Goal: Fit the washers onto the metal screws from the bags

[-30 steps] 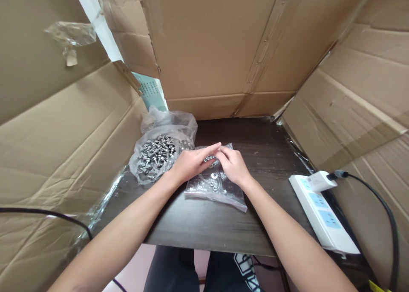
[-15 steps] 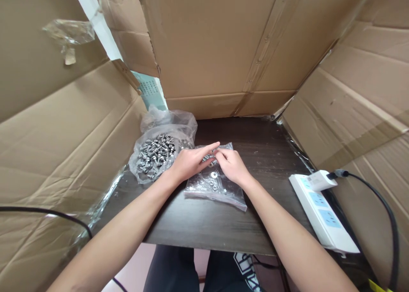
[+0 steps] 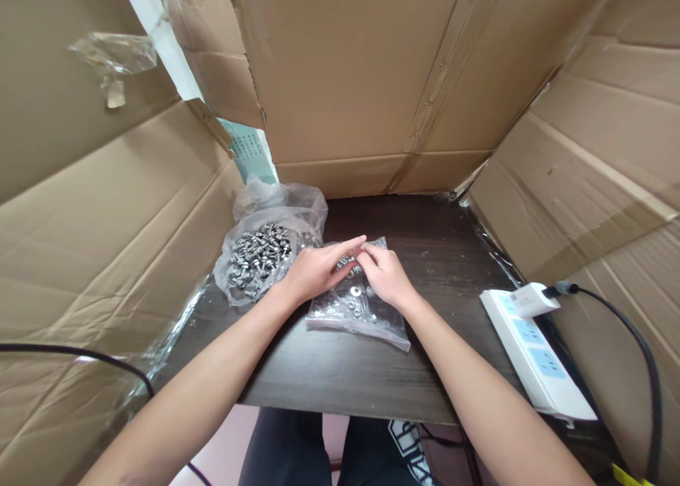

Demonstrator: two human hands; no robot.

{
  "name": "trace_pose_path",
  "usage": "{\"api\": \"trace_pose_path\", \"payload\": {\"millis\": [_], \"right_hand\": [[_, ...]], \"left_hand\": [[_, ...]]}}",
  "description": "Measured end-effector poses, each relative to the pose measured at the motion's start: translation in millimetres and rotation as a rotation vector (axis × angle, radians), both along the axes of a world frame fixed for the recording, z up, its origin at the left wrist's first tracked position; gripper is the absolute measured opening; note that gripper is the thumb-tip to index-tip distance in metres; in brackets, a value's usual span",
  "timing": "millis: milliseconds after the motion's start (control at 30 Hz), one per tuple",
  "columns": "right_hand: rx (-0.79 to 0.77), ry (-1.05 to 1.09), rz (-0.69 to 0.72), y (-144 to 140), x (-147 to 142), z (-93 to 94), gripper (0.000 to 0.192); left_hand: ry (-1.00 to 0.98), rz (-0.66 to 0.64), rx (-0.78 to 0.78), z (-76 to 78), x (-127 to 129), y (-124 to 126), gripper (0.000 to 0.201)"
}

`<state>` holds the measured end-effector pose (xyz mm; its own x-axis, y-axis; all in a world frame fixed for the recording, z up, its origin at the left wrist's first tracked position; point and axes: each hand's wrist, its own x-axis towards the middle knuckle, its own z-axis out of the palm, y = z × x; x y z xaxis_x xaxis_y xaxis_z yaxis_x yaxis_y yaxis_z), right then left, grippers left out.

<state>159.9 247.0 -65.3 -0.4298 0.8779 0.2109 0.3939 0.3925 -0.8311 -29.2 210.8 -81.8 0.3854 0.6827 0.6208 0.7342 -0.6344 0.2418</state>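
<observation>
Plainly, the clear bag (image 3: 333, 309) was overlapped by left hand (image 3: 314, 269) and right hand (image 3: 387, 278) alike, its zip edge (image 3: 358, 332) on the near side; whether anything was gripped could not be told.

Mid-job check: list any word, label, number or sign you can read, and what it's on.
Nothing reads for certain.
Teal sheet: rows of characters, too small.
White plug: faint grey marks, too small.
Trouser leg: big white-outlined lettering, partly cut off, unclear.
Zip bag: none visible.
</observation>
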Motion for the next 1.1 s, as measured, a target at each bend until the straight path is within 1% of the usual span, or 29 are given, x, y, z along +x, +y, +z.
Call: {"api": "trace_pose_path", "payload": {"millis": [100, 200, 300, 467, 600, 633, 767, 800, 933, 1100], "right_hand": [[-0.006, 0.010, 0.031, -1.3, -0.6, 0.1, 0.030], [-0.002, -0.002, 0.035, -1.0, -1.3, -0.7, 0.037], [-0.013, 0.000, 0.003, -1.1, -1.8, -0.4, 0.045], [-0.020, 0.030, 0.014, -2.6, -1.5, 1.9, 0.032], [-0.042, -0.013, -0.006, -2.4, -1.2, 1.2, 0.044], [-0.050, -0.004, -0.011, -2.3, -1.0, 0.9, 0.043], [-0.050, 0.043, 0.010, -2.0, -0.6, 0.6, 0.027], [-0.047, 0.033, 0.017, -1.9, -0.7, 0.8, 0.027], [-0.038, -0.015, -0.001, -2.0, -0.6, 2.5, 0.037], [0.005, -0.016, -0.010, -3.1, 0.6, 4.5, 0.026]], "left_hand": [[-0.018, -0.018, -0.031, 2.1, 0.3, -1.8, 0.051], [-0.026, -0.037, -0.049, 3.4, 0.7, -2.8, 0.050], [-0.033, -0.027, -0.057, 3.4, 0.8, -2.6, 0.050], [-0.033, -0.012, -0.068, 3.3, 0.3, -2.1, 0.051], [-0.021, -0.022, -0.060, 3.4, 0.2, -2.3, 0.052], [-0.023, -0.022, -0.060, 3.4, 0.2, -2.2, 0.052], [-0.037, -0.017, -0.073, 2.9, -0.2, -1.8, 0.052], [-0.038, -0.021, -0.078, 2.9, -0.2, -1.8, 0.052], [-0.043, -0.036, -0.081, 2.3, 0.4, -1.6, 0.052], [-0.078, -0.025, -0.105, 0.9, 0.8, -1.6, 0.051]]}}
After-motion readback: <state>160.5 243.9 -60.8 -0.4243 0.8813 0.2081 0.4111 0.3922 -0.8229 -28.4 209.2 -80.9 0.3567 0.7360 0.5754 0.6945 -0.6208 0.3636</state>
